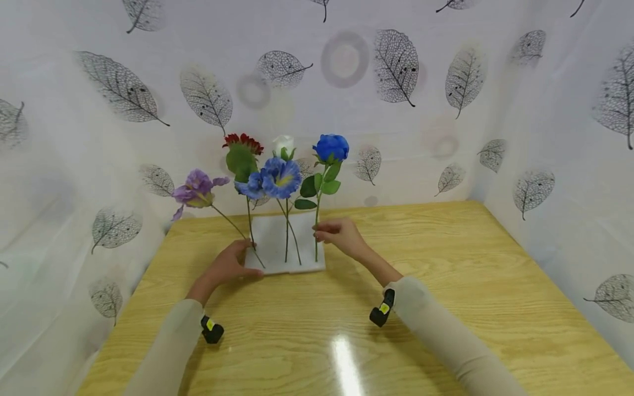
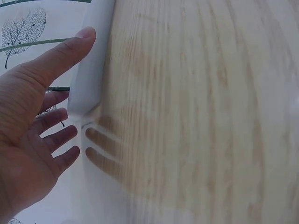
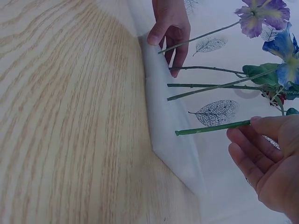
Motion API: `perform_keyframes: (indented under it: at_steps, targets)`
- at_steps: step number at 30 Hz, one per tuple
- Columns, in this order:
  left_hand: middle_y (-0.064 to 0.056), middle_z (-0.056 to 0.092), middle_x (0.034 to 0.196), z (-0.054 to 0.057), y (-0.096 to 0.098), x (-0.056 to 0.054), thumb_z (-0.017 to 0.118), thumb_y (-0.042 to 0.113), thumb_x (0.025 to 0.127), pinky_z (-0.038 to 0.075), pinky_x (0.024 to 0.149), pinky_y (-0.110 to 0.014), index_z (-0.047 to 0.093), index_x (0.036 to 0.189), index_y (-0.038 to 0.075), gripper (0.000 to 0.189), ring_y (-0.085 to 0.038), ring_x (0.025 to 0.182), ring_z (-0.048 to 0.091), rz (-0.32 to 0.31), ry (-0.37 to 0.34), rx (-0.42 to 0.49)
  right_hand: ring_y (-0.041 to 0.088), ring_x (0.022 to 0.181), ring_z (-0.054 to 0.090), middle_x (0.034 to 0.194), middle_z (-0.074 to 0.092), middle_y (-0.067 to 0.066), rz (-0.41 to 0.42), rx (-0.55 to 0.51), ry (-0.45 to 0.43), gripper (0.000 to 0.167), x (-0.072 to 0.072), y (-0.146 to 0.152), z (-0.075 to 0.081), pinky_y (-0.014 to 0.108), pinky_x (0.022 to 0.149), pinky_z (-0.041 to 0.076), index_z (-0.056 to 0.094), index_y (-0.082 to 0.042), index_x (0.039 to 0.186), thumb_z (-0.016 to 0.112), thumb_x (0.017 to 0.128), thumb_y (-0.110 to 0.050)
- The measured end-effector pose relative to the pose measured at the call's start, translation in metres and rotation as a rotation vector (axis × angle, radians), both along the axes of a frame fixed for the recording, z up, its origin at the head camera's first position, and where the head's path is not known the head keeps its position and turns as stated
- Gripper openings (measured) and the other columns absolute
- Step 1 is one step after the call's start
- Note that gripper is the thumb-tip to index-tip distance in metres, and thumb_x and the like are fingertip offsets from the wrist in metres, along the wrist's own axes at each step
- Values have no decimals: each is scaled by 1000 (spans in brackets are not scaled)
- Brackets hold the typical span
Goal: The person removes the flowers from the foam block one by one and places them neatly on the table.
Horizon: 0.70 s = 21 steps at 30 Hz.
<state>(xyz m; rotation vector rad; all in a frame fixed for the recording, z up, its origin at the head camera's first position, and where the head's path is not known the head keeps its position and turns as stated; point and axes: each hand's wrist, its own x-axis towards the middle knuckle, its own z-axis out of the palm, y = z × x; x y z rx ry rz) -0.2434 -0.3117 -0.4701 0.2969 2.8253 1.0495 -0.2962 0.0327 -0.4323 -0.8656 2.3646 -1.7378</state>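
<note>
My right hand (image 1: 344, 236) pinches the green stem of a blue rose (image 1: 331, 148); the stem's lower end meets a flat white slab (image 3: 161, 112) on the table. At the slab's left edge is my left hand (image 1: 229, 265), its thumb along the front edge and its fingers spread, beside the leaning stem of a purple iris (image 1: 195, 190). Between the hands, other stems rise from the slab: a blue iris (image 1: 281, 177), a dark red flower (image 1: 242, 144) and a white rose (image 1: 283, 145) partly hidden behind the blue petals. In the left wrist view, the left fingers (image 2: 60, 135) look fairly straight.
The slab sits toward the back of a pale wood table (image 1: 421, 264). A white curtain (image 1: 317, 110) printed with grey leaves surrounds the back and sides. Black cameras (image 1: 212, 331) are strapped at both wrists.
</note>
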Motion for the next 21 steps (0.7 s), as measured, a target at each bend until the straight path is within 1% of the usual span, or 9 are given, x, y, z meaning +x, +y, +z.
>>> perform_keyframes:
  at_steps: [1,5,7,8,12,15,17,21]
  targets:
    - [-29,34,159,1,0,0,90,42,77,29,118,-65,49,147,3,91,-51,146,32,-2,0,-6,33,94,76,109,75,26,3,-1,3,29,0,-1,0,51,85,61,70,10,121,68,97,-7]
    - [-30,38,156,7,-3,-2,89,42,77,33,116,-65,45,150,0,96,-52,142,37,-36,-2,-48,29,91,76,105,76,24,-1,17,30,26,-2,-4,-1,37,79,63,71,8,119,69,97,-6]
    - [-30,39,154,10,-4,-4,89,43,77,35,114,-66,44,152,2,96,-52,141,38,-52,-11,-64,26,89,76,104,76,22,-10,32,46,24,-3,-6,-1,31,77,62,73,5,117,70,96,-6]
    - [-30,39,154,11,-5,-5,89,44,77,35,114,-67,45,152,3,96,-52,141,39,-57,-13,-75,25,89,76,103,77,21,-13,39,54,23,-3,-6,0,30,76,62,73,4,116,70,96,-6]
    - [-31,41,151,15,-4,-9,90,44,76,37,111,-67,50,150,8,91,-53,138,41,-68,-17,-81,28,89,75,102,77,19,-22,62,72,22,-4,-9,1,28,76,61,75,3,114,73,94,-7]
    - [-31,41,149,17,-3,-10,90,43,75,38,111,-67,51,148,7,90,-53,137,42,-73,-20,-90,34,89,74,100,77,17,-26,70,101,21,-5,-10,1,26,75,60,75,1,112,73,94,-9]
    - [-32,40,150,17,-2,-11,91,43,75,37,111,-66,52,148,6,90,-53,137,42,-76,-22,-106,35,90,74,99,77,17,-32,71,121,19,-5,-10,1,26,75,60,76,0,112,72,95,-10]
    - [-34,38,152,17,1,-11,91,43,74,37,112,-66,53,146,3,91,-55,138,40,-95,-17,-145,31,87,74,98,77,16,-41,69,139,19,-3,-10,1,28,75,61,75,0,112,71,96,-10]
